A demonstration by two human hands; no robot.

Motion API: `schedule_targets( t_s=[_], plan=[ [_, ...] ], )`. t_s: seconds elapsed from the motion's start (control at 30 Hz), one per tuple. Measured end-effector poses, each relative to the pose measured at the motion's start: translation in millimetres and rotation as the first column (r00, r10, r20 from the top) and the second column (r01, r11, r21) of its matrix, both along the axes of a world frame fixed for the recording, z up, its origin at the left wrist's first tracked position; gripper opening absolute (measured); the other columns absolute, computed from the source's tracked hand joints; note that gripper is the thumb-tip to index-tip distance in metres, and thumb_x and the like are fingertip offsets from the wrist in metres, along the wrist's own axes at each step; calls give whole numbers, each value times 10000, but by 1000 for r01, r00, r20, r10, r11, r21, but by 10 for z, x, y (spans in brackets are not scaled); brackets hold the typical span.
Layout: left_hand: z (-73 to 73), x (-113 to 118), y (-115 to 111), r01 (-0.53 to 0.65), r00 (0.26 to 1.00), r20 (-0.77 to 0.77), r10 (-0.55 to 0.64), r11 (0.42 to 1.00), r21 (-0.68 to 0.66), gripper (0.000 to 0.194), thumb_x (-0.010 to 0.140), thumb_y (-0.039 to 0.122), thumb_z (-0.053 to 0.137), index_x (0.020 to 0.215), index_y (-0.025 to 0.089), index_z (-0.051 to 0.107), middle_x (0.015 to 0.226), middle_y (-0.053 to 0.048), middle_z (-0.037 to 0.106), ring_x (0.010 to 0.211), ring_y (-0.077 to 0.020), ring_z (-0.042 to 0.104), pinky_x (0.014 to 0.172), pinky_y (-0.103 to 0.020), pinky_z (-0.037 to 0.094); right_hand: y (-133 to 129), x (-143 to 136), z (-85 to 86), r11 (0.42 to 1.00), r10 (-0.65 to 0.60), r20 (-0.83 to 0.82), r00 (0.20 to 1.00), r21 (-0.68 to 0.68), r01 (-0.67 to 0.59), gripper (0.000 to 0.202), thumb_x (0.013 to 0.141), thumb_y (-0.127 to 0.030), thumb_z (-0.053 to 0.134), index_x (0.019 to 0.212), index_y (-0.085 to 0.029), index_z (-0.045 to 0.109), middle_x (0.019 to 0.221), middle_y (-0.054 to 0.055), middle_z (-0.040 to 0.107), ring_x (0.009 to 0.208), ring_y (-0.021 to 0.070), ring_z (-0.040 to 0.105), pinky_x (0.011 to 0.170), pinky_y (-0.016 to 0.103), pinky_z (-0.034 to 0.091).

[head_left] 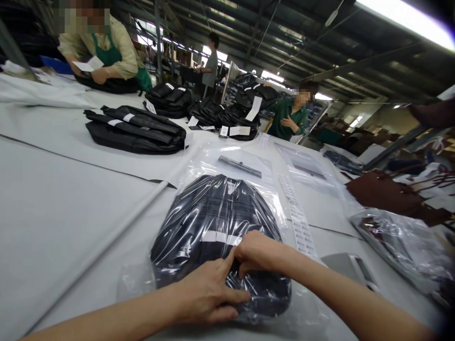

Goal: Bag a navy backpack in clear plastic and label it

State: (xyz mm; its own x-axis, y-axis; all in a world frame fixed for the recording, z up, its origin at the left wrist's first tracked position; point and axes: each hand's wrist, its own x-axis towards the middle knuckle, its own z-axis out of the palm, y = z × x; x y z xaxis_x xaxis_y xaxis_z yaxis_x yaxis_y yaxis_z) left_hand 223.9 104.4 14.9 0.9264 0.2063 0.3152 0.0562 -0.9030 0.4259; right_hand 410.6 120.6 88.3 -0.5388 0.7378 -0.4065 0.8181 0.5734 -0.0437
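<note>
A black backpack (199, 213) lies on the white table inside a clear plastic bag (277, 199). White bands show across its middle under the plastic. Low on the pack rests my left hand (209, 291), its fingers spread over the film. Just right of it, my right hand (254, 253) is closed, knuckles up, with its fingertips turned down against the plastic at the middle of the pack. The two hands meet near the pack's centre. Whatever the right fingers pinch is hidden beneath them.
Black backpacks (135, 130) with white bands lie across the table's far side. A label strip (300, 222) runs right of the bag, near a grey device (348, 270). Clear bags (401, 246) and brown bags (384, 192) lie at right. Several people stand beyond the table.
</note>
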Motion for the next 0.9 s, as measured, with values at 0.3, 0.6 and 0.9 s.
schedule_targets(
  t_s=[0.3,0.6,0.9],
  plan=[
    [-4,0,-7,-9,998,-63,13,998,60,443,807,439,582,1237,443,474,1513,-63,57,906,-296,565,764,-457,479,-214,483,288,634,-710,-662,242,-448,630,331,791,-507,514,839,-182,559,584,-38,572,486,96,508,452,207,356],
    [26,-36,126,36,958,256,125,838,-545,353,870,419,484,1165,252,579,1198,-98,541,791,-189,577,722,-310,475,-719,-189,-474,313,-831,-374,-412,-926,211,249,667,-215,615,814,-202,415,729,2,678,713,136,674,648,208,504],
    [-74,76,243,249,763,276,585,127,-960,342,869,476,481,984,158,529,863,-41,601,411,-39,385,334,-143,284,-1008,-386,-233,892,-120,-819,561,160,424,284,842,-162,412,1083,-217,551,993,94,651,906,206,609,800,348,513]
  ],
)
